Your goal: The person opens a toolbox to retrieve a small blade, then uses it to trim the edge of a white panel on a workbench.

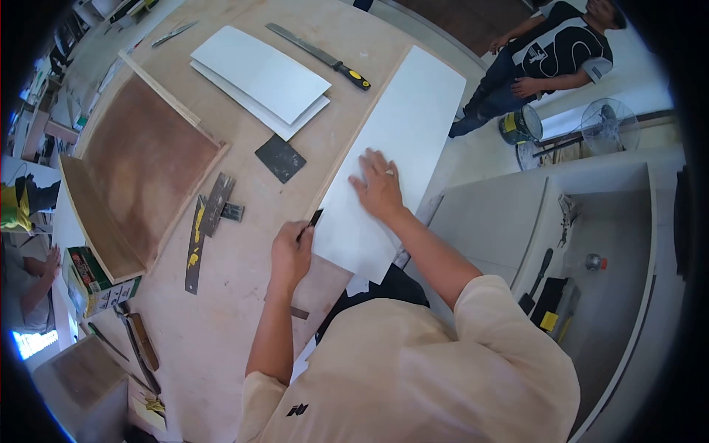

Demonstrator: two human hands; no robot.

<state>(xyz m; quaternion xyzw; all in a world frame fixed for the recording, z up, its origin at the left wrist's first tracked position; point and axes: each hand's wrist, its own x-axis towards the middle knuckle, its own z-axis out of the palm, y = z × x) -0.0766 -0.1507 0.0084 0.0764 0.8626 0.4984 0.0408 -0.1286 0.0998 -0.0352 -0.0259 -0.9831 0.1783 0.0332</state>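
Note:
A long white sheet (402, 140) lies along the right edge of the plywood worktable (221, 325). My right hand (379, 189) rests flat on the sheet with fingers spread, pressing it down. My left hand (290, 253) is closed around a small dark blade tool (314, 218), whose tip touches the sheet's left edge near its lower corner. My own torso in a beige shirt fills the bottom of the view.
On the table lie a stack of white sheets (258, 77), a saw with a yellow-black handle (317, 55), a dark square piece (281, 159), metal squares (207, 221) and a wooden box frame (148, 170). A seated person (554, 52), a fan (609, 125) and a white cabinet (613, 258) are at right.

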